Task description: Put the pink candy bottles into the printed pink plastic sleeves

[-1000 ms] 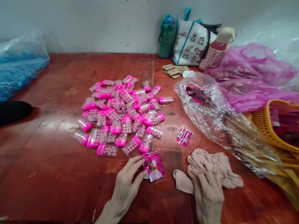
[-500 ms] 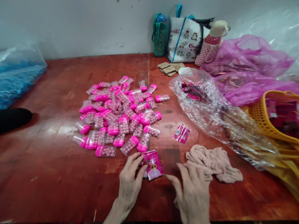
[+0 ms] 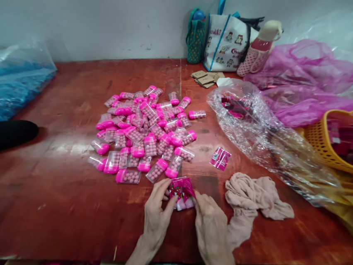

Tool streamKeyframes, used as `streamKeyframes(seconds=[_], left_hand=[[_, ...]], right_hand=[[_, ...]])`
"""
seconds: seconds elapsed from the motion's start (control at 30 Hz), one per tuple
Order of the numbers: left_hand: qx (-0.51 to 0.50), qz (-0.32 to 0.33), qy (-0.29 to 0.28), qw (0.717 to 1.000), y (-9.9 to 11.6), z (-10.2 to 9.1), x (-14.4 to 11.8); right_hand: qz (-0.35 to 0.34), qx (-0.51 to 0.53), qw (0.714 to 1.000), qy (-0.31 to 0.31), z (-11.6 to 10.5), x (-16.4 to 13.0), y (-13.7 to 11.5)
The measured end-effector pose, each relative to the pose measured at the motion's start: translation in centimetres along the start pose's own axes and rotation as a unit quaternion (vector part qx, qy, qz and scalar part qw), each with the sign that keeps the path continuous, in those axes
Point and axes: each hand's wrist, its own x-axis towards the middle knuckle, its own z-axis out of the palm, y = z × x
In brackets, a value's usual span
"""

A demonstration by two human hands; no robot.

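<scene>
Now that the right hand [image 3: 210,219] meets the pink packet [image 3: 183,190], both hands engage it. Right fingers seem pinched on its right edge (contact partly hidden); left hand [image 3: 158,210] holds its left side, at the tabletop [image 3: 62,217], near the pink-capped tubes [image 3: 149,146].

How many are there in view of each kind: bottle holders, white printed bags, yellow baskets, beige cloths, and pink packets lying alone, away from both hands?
Teal bottle holder and pink bottle holder: 2
White printed bag: 1
Yellow basket: 1
Beige cloth: 1
Pink packet lying alone: 1
Total: 6
</scene>
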Motion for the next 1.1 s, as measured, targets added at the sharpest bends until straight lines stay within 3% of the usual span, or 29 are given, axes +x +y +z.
streamKeyframes(seconds=[0.13,0.27,0.33,0.4,0.47,0.53,0.67,0.77,0.93,1.1], left_hand=[[0.009,-0.006,0.008,1.0,0.2,0.3,-0.7],[-0.001,-0.003,0.081,0.997,1.2,0.0,-0.8],[-0.066,-0.032,0.08,0.994,2.2,-0.2,-0.2],[-0.182,-0.102,0.018,0.978,3.4,-0.3,0.7],[-0.3,-0.187,-0.06,0.934,4.5,-0.2,1.7],[-0.366,-0.234,-0.099,0.895,5.3,0.2,2.5],[-0.394,-0.242,-0.07,0.884,5.5,1.0,2.9],[-0.402,-0.256,-0.051,0.878,5.2,0.9,2.7],[-0.418,-0.261,-0.003,0.87,4.9,0.5,2.6],[-0.433,-0.266,0.047,0.86,4.9,1.0,2.5]], right_hand=[[0.137,0.106,0.985,0.026,-1.5,0.4,-0.1],[0.214,0.266,0.94,0.021,-2.9,1.5,-0.1],[0.224,0.298,0.928,-0.013,-3.0,1.7,-0.2],[0.226,0.327,0.917,-0.045,-2.8,1.7,-0.5],[0.224,0.34,0.911,-0.065,-2.5,1.5,-0.8],[0.224,0.342,0.91,-0.074,-2.5,1.5,-1.1],[0.209,0.346,0.91,-0.091,-3.1,2.0,-1.0],[0.207,0.379,0.895,-0.116,-3.3,2.4,-0.9],[0.256,0.388,0.883,-0.059,-1.9,2.6,-1.9],[0.232,0.378,0.895,-0.048,-1.1,2.4,-2.7]])
